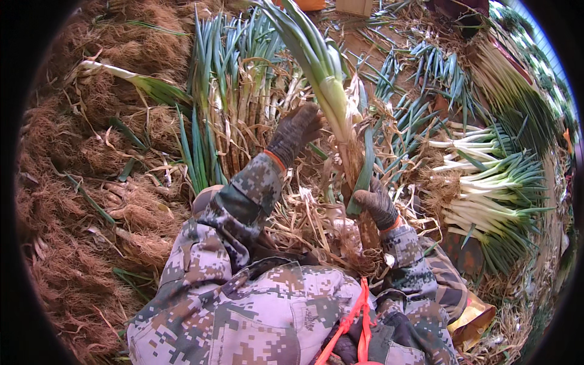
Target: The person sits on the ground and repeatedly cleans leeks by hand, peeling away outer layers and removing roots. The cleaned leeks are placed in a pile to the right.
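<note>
A large green onion [333, 100] stands tilted in front of me, its leaves toward the top and its brown, dry-skinned lower stem running down toward my lap. My right hand [378, 205], in a dark glove, is closed around the lower part, near the roots. One long green leaf [365, 167] hangs down along the stem to its thumb. My left hand [296, 131], gloved too, is at the left side of the stalk with its fingers partly bent. Its fingertips come close to the stalk; whether they touch is unclear. Peeled dry leaves [310, 213] lie below.
Unpeeled green onions [234, 91] stand bundled at the far left. A heap of rooty onions [91, 231] covers the left side. On the right lie cleaned white-stemmed onions [486, 188], with another green bundle [514, 91] behind them. A yellow bag [473, 321] sits near my right leg.
</note>
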{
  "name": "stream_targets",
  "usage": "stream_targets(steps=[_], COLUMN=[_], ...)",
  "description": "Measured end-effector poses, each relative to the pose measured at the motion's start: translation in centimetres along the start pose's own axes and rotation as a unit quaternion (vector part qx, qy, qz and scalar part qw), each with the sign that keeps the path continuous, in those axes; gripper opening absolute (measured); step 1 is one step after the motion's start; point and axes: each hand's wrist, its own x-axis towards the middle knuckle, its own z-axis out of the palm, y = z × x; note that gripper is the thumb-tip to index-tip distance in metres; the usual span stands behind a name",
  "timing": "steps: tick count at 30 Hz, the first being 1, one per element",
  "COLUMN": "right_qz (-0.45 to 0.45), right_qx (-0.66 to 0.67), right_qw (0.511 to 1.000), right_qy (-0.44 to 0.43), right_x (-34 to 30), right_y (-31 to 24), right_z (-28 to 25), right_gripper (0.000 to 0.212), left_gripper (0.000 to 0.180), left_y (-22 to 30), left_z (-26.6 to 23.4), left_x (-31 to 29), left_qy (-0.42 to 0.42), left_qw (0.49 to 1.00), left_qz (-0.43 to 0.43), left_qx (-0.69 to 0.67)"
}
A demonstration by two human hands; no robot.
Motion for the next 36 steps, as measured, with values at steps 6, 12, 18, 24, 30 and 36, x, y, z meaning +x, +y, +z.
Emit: stream_targets(steps=[6,12,18,24,30,36], right_qz=[0.025,-0.051,-0.179,-0.209,-0.260,-0.494], right_qx=[-0.153,-0.220,-0.173,0.044,0.220,-0.610], right_qw=[0.987,0.970,0.955,0.958,0.926,0.558], right_qy=[-0.043,0.094,0.160,0.191,0.165,0.269], right_x=[-0.9,5.1,13.5,12.0,11.0,8.8], right_y=[-1.0,-6.5,-5.9,-3.6,-3.4,-0.6], right_z=[3.1,5.5,7.7,8.3,8.3,6.1], right_gripper=[0.066,0.065,0.049,0.033,0.024,0.092], left_gripper=[0.053,0.042,0.043,0.038,0.045,0.034], left_y=[5.6,4.4,0.9,2.1,2.0,5.0], left_z=[1.4,0.5,1.5,0.9,1.2,0.2], left_x=[0.3,-0.4,-0.1,0.1,-0.6,1.8], left_qy=[-0.041,0.034,0.031,0.097,0.029,0.121], left_qw=[0.984,0.983,0.973,0.974,0.966,0.941], left_qz=[0.152,0.154,0.199,0.182,0.257,0.295], left_qx=[-0.077,-0.095,-0.113,-0.091,0.018,0.116])
